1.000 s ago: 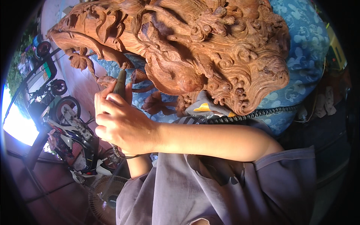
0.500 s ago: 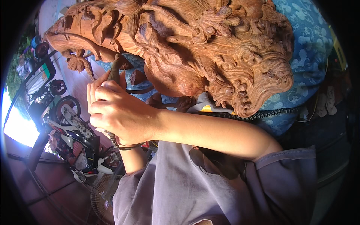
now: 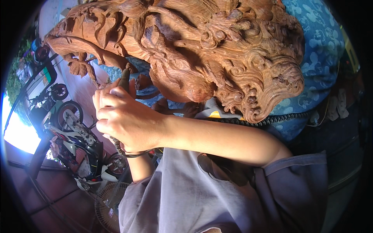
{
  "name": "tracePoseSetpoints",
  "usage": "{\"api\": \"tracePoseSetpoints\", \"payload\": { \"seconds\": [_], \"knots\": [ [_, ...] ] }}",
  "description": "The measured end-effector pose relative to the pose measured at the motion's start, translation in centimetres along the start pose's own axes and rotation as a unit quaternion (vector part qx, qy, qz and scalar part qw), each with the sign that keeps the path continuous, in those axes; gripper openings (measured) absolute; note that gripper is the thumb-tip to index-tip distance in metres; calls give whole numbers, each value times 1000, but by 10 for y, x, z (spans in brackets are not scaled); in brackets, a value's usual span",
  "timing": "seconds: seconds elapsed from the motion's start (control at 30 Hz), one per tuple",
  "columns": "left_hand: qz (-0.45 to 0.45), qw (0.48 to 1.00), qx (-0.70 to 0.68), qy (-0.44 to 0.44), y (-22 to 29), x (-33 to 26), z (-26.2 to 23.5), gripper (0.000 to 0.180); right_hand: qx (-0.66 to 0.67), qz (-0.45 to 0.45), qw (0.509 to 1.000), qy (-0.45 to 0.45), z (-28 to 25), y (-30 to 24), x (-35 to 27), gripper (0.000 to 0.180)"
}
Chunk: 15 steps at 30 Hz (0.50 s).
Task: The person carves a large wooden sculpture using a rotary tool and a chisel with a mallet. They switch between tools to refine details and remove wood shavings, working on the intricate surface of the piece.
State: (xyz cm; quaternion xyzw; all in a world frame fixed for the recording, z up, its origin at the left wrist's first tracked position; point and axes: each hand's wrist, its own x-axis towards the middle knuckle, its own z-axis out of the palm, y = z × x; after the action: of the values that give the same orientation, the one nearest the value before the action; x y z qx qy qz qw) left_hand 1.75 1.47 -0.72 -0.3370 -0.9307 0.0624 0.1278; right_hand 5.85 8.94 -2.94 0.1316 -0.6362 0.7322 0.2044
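Note:
A large reddish-brown wood carving [image 3: 178,58], with swirls, leaves and flower shapes in relief, fills the upper part of the view. My right hand [image 3: 126,120] is closed round a slim tapered carving tool [image 3: 124,79]. Its narrow end meets or nearly meets the carving's lower left edge, close to a carved flower [image 3: 79,66]. From below, my left forearm [image 3: 140,169] rises, with a dark bracelet at the wrist. My left hand lies mostly behind the right one, near the tool; its fingers are too hidden to read.
Blue patterned cloth padding [image 3: 312,58] supports the carving. A black ribbed hose [image 3: 279,117] runs below the carving's right part and behind my right arm. Motorbikes [image 3: 74,136] stand at the left, with a fan [image 3: 110,204] at the lower left.
Both hands and the tool have shifted slightly toward me and to the right. The tool's narrow end has moved a little along the carving's lower edge.

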Motion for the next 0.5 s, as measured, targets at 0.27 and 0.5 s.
{"api": "tracePoseSetpoints", "payload": {
  "seconds": [0.27,0.5],
  "knots": [
    [12,1000,-12,0,-2,5,7,23,32,-14,999,0,-8,12,-1,9],
    [10,1000,-3,-8,2,3,4,22,76,36,996,10,-10,10,-5,10]
  ]
}}
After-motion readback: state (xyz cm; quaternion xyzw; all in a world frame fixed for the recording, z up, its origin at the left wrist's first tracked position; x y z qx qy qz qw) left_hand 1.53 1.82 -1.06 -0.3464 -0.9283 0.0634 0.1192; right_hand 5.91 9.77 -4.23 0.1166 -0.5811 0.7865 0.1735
